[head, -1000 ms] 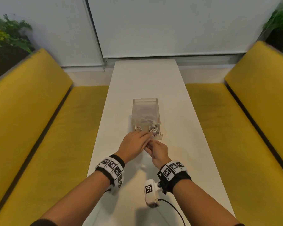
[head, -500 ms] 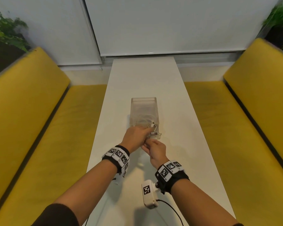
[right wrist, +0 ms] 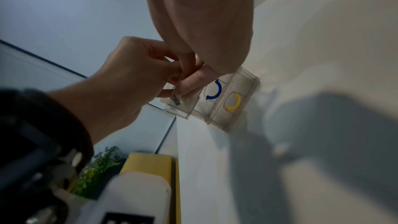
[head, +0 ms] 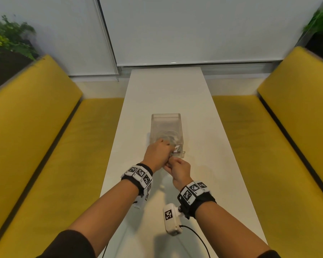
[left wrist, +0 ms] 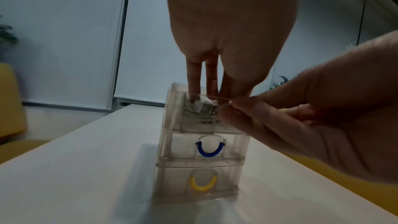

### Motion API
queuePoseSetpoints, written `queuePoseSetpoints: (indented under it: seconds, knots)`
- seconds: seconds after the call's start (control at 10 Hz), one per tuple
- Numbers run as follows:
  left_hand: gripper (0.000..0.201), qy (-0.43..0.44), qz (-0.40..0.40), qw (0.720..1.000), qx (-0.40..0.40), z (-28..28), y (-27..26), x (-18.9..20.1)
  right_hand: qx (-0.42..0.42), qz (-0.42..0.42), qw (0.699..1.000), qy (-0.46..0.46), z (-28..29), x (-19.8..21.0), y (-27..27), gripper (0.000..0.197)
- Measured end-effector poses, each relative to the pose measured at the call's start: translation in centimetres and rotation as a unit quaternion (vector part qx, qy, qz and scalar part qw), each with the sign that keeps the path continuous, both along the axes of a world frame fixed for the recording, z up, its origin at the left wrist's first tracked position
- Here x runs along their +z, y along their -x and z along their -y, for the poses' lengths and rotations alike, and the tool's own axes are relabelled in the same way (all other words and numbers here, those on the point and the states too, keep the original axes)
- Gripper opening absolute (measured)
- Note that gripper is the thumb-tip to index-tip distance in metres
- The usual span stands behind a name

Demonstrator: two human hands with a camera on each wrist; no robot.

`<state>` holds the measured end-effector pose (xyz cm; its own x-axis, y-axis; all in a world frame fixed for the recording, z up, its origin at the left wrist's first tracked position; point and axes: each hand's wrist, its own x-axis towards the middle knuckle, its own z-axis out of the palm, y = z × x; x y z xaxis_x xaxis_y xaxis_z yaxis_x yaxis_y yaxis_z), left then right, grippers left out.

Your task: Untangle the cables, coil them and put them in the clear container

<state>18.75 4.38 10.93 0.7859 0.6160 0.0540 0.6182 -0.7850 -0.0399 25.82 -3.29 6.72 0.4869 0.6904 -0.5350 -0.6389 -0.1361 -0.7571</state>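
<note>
A clear three-drawer container (head: 166, 125) stands mid-table, its top drawer (left wrist: 197, 125) pulled out a little toward me. White coiled cables (head: 169, 137) lie inside that drawer, their connectors (left wrist: 200, 107) near its front. My left hand (head: 158, 155) reaches over the drawer from above, and its straight fingers (left wrist: 193, 83) dip in and press on the cables. My right hand (head: 177, 170) pinches the top edge of the drawer's clear front wall (right wrist: 180, 101) between thumb and fingers (left wrist: 234, 113). The two lower drawers are closed.
The lower drawers carry a blue handle (left wrist: 210, 149) and a yellow handle (left wrist: 203, 184). The narrow white table (head: 168, 86) runs between two yellow benches (head: 35, 118). A white wrist camera unit (head: 172, 218) with a black cord hangs by my right wrist.
My left hand has moved forward over the open drawer, its fingers going deeper onto the cables. The right hand has stayed at the drawer's front edge.
</note>
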Motion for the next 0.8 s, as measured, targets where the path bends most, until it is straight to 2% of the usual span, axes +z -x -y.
queuePoseSetpoints:
  seconds: [0.1, 0.2, 0.3, 0.4, 0.5, 0.6, 0.7, 0.8]
  knots:
    - [0.025, -0.014, -0.005, 0.999, 0.034, 0.2, -1.0, 0.4, 0.004, 0.011, 1.0, 0.014, -0.4, -0.1, -0.3, 0.02]
    - [0.017, 0.012, 0.023, 0.997, 0.069, 0.5, -1.5, 1.1, 0.004, 0.016, 1.0, 0.018, -0.6, -0.2, -0.6, 0.014]
    - [0.016, 0.106, 0.127, 0.979, 0.116, 0.2, -0.6, 1.1, 0.001, 0.001, 1.0, -0.001, -0.9, -0.1, -0.7, 0.011]
    - [0.019, 0.139, 0.193, 0.969, 0.069, 1.0, 2.0, 1.0, -0.001, -0.007, 1.0, -0.02, -1.4, 0.0, -0.8, 0.012]
    - [0.016, 0.159, 0.243, 0.956, 0.031, 4.0, 6.5, 0.5, 0.006, -0.013, 1.0, -0.02, -2.2, 0.1, -0.9, 0.014]
    - [0.012, 0.308, 0.244, 0.913, 0.107, 7.8, 13.2, -1.5, 0.003, -0.039, 0.999, -0.029, -3.0, 0.2, -1.1, 0.011]
    - [0.016, 0.428, 0.184, 0.874, 0.139, 13.6, 20.2, -3.8, 0.006, -0.039, 0.999, -0.025, -3.3, 0.4, -1.0, 0.011]
    - [0.021, 0.463, 0.151, 0.852, 0.192, 18.5, 29.6, -10.0, 0.006, -0.036, 0.998, -0.043, -3.3, 0.1, -0.9, 0.011]
